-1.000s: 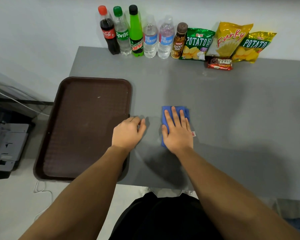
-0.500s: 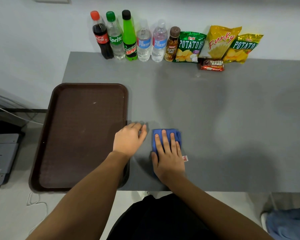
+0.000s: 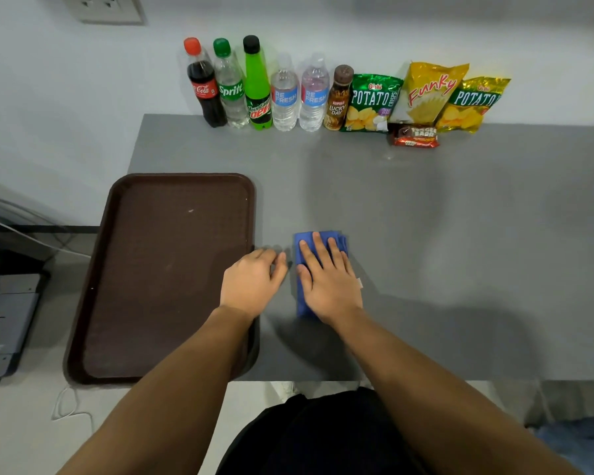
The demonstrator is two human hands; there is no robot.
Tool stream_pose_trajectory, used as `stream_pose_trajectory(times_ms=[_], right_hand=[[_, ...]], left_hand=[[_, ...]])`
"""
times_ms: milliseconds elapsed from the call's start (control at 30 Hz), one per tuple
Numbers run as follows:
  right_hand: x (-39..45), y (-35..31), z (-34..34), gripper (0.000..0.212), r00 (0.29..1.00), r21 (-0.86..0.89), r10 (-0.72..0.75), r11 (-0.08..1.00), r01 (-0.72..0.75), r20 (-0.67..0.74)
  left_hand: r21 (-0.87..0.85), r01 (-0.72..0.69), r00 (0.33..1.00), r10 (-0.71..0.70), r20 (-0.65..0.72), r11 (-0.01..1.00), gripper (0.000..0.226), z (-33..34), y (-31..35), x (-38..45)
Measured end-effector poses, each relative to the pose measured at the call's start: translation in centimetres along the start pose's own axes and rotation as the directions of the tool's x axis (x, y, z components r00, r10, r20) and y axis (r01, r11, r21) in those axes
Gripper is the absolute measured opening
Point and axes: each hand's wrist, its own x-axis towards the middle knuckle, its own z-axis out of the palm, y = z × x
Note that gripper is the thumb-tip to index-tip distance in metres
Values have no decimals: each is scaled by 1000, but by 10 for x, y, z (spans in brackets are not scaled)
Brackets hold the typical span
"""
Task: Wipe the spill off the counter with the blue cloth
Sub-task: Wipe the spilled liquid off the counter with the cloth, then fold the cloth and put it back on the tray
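The blue cloth [image 3: 303,241] lies folded on the grey counter [image 3: 460,234], a little right of the tray. My right hand [image 3: 330,284] presses flat on top of it, fingers spread and pointing away from me, and covers most of it. My left hand [image 3: 251,282] rests palm down on the counter just left of the cloth, by the tray's right edge, holding nothing. I cannot make out a spill on the counter around the cloth.
A brown tray [image 3: 172,200] sits at the counter's left end and overhangs the near edge. Several drink bottles [image 3: 258,87] and snack bags [image 3: 429,94] line the back wall. A dark machine [image 3: 4,320] stands lower at the far left.
My right hand slid the cloth toward me, then pushed it back away from me. My left hand stayed by the tray. The camera view shifted a little.
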Motion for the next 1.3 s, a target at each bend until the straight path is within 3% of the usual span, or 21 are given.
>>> stream_pose_trajectory(times_ms=[100, 200, 433, 667, 800, 933, 1067, 1167, 1233, 1300], right_hand=[[17, 9, -23, 56, 1000, -84, 1, 996, -2, -17], [36, 19, -43, 56, 996, -193, -69, 978, 79, 57], [53, 23, -64, 38, 984, -225, -117, 964, 145, 133], [35, 31, -86, 25, 991, 35, -124, 992, 122, 57], [18, 35, -105, 20, 996, 215, -80, 974, 68, 45], [1, 31, -124, 20, 995, 359, -94, 930, 77, 32], [-13, 31, -138, 16, 995, 470, -104, 878, 93, -4], [-19, 29, -144, 13, 997, 538, -73, 840, 72, -19], [-21, 27, -147, 10, 998, 573, -44, 817, 57, -36], [-23, 24, -149, 7, 999, 615, -2, 788, 30, -47]], left_hand=[[-17, -18, 999, 17, -28, 1000, 30, -2, -4, -6], [-9, -52, 998, 51, -44, 999, 30, -3, -7, -10], [30, -67, 993, 70, -92, 997, 25, -4, -10, -20], [-77, -7, 996, 0, -93, 997, 25, -3, 4, -27], [-240, 95, 995, -90, 35, 966, 25, 3, 19, -27], [-409, 232, 959, -137, 250, 883, 55, 10, 31, -31], [-616, 418, 902, -225, 368, 668, 66, 17, 50, -36], [-666, 441, 897, -276, 345, 602, 43, 19, 53, -38], [-750, 434, 901, -260, 347, 499, 17, 18, 53, -37], [-791, 424, 904, -253, 344, 440, 12, 12, 49, -36]])
